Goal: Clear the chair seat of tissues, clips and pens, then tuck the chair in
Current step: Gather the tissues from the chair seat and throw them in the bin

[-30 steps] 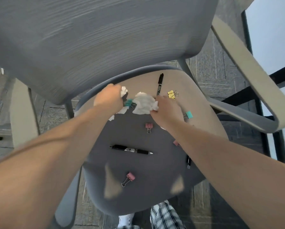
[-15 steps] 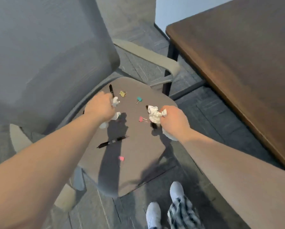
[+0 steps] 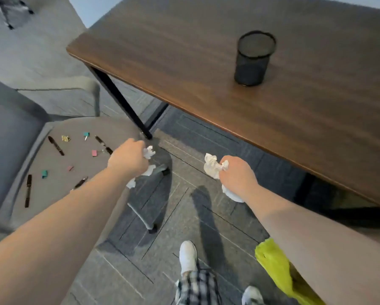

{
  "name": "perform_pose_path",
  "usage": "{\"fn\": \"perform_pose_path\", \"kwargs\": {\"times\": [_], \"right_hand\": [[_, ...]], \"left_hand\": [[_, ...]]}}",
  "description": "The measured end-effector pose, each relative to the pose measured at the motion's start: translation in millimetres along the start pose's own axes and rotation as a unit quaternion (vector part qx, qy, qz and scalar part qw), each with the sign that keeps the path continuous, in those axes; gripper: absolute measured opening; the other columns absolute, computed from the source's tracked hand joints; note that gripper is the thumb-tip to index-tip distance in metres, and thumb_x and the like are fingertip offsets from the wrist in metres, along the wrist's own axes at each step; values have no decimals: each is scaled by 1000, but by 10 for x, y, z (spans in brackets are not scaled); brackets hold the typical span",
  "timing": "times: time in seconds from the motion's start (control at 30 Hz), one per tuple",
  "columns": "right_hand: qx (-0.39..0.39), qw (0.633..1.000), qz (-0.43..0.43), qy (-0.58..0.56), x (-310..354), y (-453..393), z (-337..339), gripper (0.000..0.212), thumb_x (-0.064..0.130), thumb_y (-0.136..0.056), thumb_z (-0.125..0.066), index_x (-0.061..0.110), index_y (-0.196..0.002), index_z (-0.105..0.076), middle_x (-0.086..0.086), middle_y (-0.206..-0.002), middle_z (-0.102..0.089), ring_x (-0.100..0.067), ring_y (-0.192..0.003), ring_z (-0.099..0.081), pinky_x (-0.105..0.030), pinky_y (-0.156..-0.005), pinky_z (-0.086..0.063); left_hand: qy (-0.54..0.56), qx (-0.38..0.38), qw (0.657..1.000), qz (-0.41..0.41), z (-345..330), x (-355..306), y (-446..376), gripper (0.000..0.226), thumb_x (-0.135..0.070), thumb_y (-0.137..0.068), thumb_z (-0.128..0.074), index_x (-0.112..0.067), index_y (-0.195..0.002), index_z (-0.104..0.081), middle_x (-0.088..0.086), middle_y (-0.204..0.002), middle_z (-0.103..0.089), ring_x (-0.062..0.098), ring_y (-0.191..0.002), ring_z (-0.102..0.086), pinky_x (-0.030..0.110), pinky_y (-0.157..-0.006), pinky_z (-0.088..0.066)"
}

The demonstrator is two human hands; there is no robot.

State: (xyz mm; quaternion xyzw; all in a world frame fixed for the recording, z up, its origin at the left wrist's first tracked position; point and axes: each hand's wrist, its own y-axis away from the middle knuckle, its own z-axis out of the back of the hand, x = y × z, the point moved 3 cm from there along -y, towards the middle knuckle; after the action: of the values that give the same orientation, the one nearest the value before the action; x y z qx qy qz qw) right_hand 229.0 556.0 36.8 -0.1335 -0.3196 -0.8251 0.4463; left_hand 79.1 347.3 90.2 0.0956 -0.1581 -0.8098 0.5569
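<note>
A: While both arms reach out over the floor, what does each hand hold?

B: In the head view, the left hand [image 3: 128, 159] is closed around crumpled white tissue [image 3: 149, 152], with more of it hanging below the fist. The right hand [image 3: 237, 173] is clenched on a second tissue wad [image 3: 211, 165], white showing above and below the fingers.

A: And the chair seat [image 3: 79, 164]?

B: It lies at the left, no tissue visible on it. I count four pens [image 3: 56, 145] for certain: one far left, one far right, one near the left edge, one partly behind the left forearm. Clips [image 3: 94, 153]: one yellow, two teal, two pink, five in all, though motion blur makes small ones hard to settle.

A: Any room to move?

B: The left hand sits just past the seat's right edge, above the chair's base. The right hand hangs over bare carpet [image 3: 184, 208], near the bench [image 3: 206, 69] edge but short of it. One black mesh cup [image 3: 254, 58] stands on the bench, far right, well apart from both hands. A yellow-green bag [image 3: 272, 265] shows near the right forearm, and two white shoes [image 3: 188, 256] are below.
</note>
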Motion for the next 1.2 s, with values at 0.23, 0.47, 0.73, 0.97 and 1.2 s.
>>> {"fn": "perform_pose_path", "kwargs": {"times": [0.23,0.47,0.73,0.97,1.2], "right_hand": [[-14,991,-128,-38,-1659,856,82,8,10,-89,-44,14,-86,-50,-8,-93,-59,-27,-84,-57,-31,-65,-44],[-37,960,-254,-109,-2805,1530,-246,6,14,-89,-45,13,-89,-52,-14,-104,-61,-33,-99,-58,-30,-71,-36],[-96,896,-381,-207,-3587,2154,-746,23,21,-95,-46,6,-108,-59,-15,-112,-64,-33,-104,-58,-30,-76,-38],[-112,875,-416,-221,-4204,2334,-887,28,19,-93,-50,7,-117,-57,-15,-120,-63,-35,-111,-57,-32,-83,-43],[-129,860,-413,-270,-4582,2232,-997,22,18,-91,-52,9,-111,-56,-11,-112,-64,-31,-103,-59,-31,-77,-43]], "left_hand": [[-20,89,990,-104,-633,-1489,631,35,-25,-86,-57,-10,-117,-53,8,-118,-49,29,-104,-54,39,-82,-45],[-31,141,972,-188,-1546,-2497,955,37,-17,-89,-48,-12,-125,-51,7,-132,-47,31,-114,-54,40,-86,-48],[-5,215,949,-231,-2604,-3315,1545,36,-18,-91,-49,-3,-125,-52,16,-133,-49,32,-113,-56,34,-83,-49],[71,258,940,-211,-3240,-3952,1860,31,-27,-93,-50,-2,-112,-56,20,-119,-59,35,-106,-59,34,-78,-46],[159,276,935,-155,-3529,-4358,1940,55,-48,-89,-53,-8,-127,-48,13,-125,-55,35,-100,-66,35,-75,-53]]}}
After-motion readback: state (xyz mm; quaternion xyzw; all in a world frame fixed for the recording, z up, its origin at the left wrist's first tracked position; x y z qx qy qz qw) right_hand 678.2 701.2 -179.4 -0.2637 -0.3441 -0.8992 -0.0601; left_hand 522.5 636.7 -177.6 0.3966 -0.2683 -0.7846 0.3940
